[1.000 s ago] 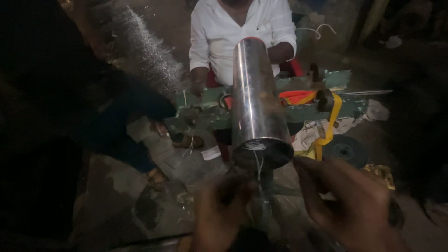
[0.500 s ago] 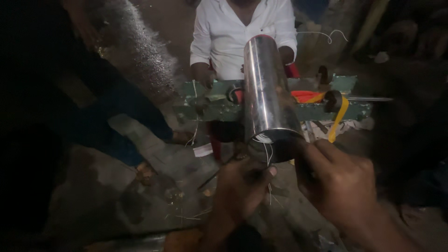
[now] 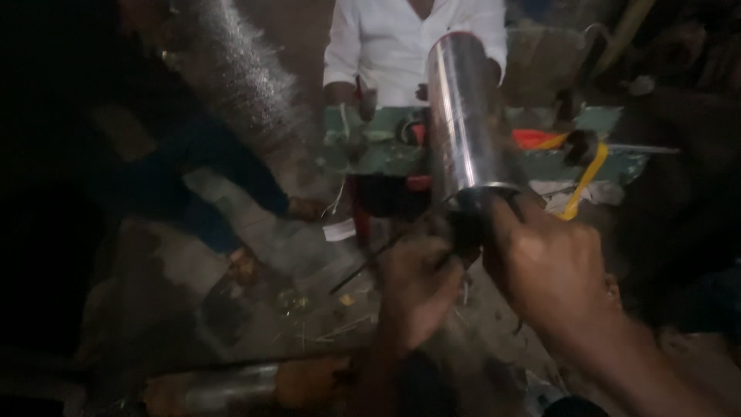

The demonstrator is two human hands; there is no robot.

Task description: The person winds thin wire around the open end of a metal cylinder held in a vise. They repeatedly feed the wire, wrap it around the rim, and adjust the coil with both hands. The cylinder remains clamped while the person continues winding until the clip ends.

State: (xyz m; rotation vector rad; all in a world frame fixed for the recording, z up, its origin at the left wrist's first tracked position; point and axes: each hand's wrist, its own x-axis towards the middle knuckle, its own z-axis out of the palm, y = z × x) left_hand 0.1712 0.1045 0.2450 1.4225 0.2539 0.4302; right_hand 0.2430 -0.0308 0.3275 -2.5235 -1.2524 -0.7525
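Head camera is looking down on both hands working at the lower end of a shiny metal cylinder (image 3: pixel 465 116), which is standing tilted just above and between them. Right hand (image 3: pixel 552 266) is lying directly under the cylinder's dark bottom rim, its thumb reaching up against that rim; its fingers are curling away from the camera, so how tightly it is closing cannot be told. Left hand (image 3: pixel 417 289) is sitting lower and to the left of the right one, its fingers bunching closed around a thin dark rod (image 3: pixel 370 266) that is slanting down-left past its knuckles. Where rod and cylinder are meeting is lost in shadow and blur between the two hands.

Beyond the cylinder, a person in a white shirt (image 3: pixel 401 46) is sitting behind a green machine (image 3: pixel 370 147), head cut off by the top edge. Below the left hand, a dull metal pipe (image 3: pixel 224 386) is lying in darkness.
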